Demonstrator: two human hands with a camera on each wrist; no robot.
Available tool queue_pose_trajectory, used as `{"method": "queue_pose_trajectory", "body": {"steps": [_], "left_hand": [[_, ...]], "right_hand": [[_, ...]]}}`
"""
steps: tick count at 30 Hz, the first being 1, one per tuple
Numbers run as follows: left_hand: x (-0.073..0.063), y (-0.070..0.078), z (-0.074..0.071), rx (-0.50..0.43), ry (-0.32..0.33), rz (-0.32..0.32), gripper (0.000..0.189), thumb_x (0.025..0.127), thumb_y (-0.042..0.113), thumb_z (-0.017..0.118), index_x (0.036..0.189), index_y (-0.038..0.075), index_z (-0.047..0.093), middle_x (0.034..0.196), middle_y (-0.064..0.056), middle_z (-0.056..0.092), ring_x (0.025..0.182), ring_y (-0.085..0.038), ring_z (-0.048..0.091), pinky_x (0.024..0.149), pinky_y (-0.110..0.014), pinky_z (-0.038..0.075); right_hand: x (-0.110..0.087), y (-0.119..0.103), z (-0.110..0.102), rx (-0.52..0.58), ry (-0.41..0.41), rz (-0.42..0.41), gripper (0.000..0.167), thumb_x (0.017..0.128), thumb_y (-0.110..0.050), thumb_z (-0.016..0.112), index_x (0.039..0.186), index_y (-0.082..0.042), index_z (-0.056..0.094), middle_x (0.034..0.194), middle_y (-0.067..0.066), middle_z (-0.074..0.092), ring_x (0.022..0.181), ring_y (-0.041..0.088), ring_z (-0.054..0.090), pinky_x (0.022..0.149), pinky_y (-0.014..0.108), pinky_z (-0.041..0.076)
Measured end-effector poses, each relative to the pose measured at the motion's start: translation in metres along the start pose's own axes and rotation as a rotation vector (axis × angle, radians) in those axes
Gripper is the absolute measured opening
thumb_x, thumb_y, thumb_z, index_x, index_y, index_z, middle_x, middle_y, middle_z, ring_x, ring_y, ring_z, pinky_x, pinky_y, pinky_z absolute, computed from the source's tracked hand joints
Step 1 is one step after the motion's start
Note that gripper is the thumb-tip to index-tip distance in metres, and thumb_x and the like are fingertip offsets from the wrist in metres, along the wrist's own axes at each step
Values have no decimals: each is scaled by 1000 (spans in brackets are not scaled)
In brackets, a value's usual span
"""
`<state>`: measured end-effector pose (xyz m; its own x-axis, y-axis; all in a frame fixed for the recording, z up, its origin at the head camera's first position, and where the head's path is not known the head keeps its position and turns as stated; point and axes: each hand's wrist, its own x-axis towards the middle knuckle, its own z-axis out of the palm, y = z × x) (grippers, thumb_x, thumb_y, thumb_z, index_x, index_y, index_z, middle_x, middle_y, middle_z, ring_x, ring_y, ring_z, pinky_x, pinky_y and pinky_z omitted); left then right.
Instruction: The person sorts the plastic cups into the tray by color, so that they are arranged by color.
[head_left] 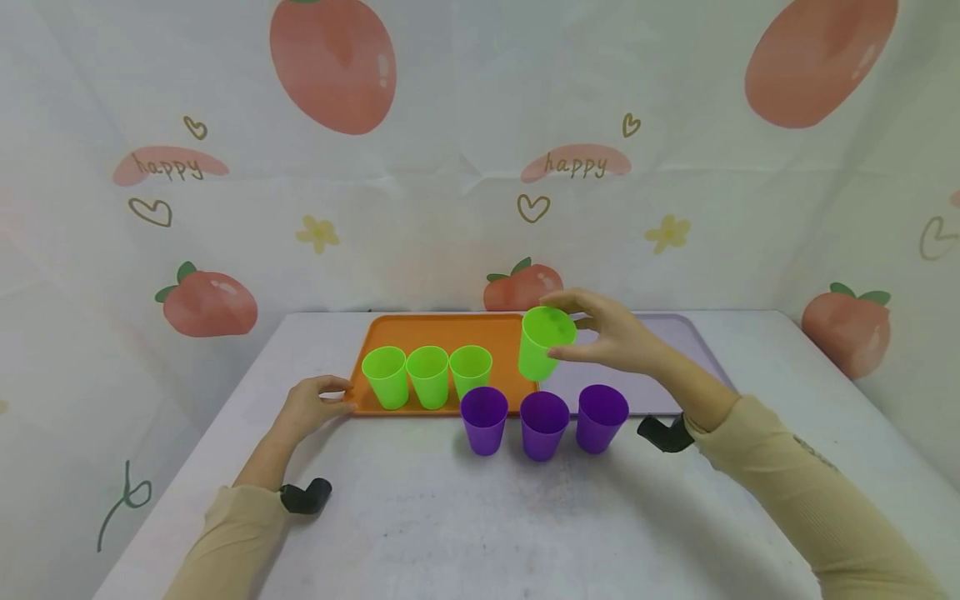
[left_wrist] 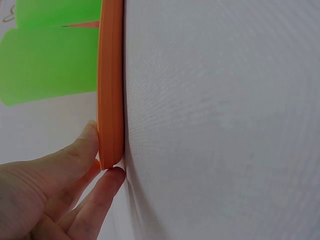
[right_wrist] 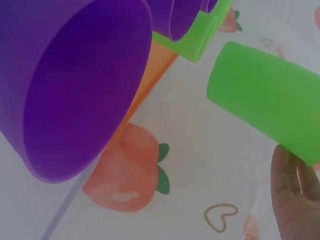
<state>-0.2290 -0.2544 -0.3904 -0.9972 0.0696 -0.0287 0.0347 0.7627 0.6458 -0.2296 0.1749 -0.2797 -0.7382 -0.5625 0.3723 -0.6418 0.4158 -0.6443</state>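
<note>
My right hand (head_left: 611,333) holds a bright green cup (head_left: 538,354) between thumb and fingers. That cup is raised over the place where the orange tray (head_left: 420,329) meets the pale purple tray (head_left: 667,358). In the right wrist view the held green cup (right_wrist: 265,95) lies sideways across the picture, fingertips against its side. At the orange tray's front left corner is my left hand (head_left: 309,408). The left wrist view shows its thumb (left_wrist: 87,142) and fingers pinching the tray edge (left_wrist: 111,90). Three green cups (head_left: 428,379) stand in a row on the orange tray.
Three purple cups (head_left: 543,425) stand upright, mouths up, on the white table (head_left: 420,508), close in front of the trays. The nearest purple cup (right_wrist: 85,90) looms large in the right wrist view. Behind the table hangs a printed cloth (head_left: 427,200).
</note>
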Motion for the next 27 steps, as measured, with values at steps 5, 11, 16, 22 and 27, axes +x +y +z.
{"method": "queue_pose_trajectory", "body": {"steps": [5, 11, 16, 22, 27], "left_hand": [[0, -1, 0, 1, -3, -4, 44, 80, 14, 72, 117, -5, 60, 125, -28, 56, 107, -40, 61, 90, -47, 51], [1, -1, 0, -2, -7, -11, 44, 80, 15, 72, 118, -4, 60, 125, -28, 55, 107, -40, 61, 90, -46, 51], [0, -1, 0, -1, -8, -7, 44, 80, 15, 72, 118, -4, 60, 125, -27, 56, 107, -40, 61, 91, -47, 51], [0, 0, -1, 0, -13, -14, 45, 80, 15, 72, 118, -4, 59, 126, -27, 55, 108, -40, 61, 91, -48, 50], [0, 1, -1, 9, -14, -19, 45, 80, 16, 72, 119, -4, 59, 126, -27, 55, 108, -40, 61, 92, -48, 50]], "right_hand": [[4, 3, 0, 5, -18, -1, 60, 75, -9, 76, 129, -3, 50, 126, 11, 57, 116, 27, 55, 95, 39, 51], [11, 10, 2, 23, -24, -33, 60, 75, -7, 77, 128, -1, 50, 125, 13, 58, 116, 29, 56, 93, 41, 52], [18, 14, 3, 25, -44, -43, 59, 75, -8, 76, 128, -4, 51, 124, 13, 59, 115, 29, 56, 92, 45, 52], [25, 19, 5, 41, -98, -13, 59, 76, -10, 76, 128, -7, 50, 124, 12, 58, 116, 28, 55, 94, 45, 51], [30, 21, 7, 48, -148, 4, 59, 76, -12, 76, 129, -9, 49, 125, 11, 57, 117, 28, 55, 95, 45, 51]]}}
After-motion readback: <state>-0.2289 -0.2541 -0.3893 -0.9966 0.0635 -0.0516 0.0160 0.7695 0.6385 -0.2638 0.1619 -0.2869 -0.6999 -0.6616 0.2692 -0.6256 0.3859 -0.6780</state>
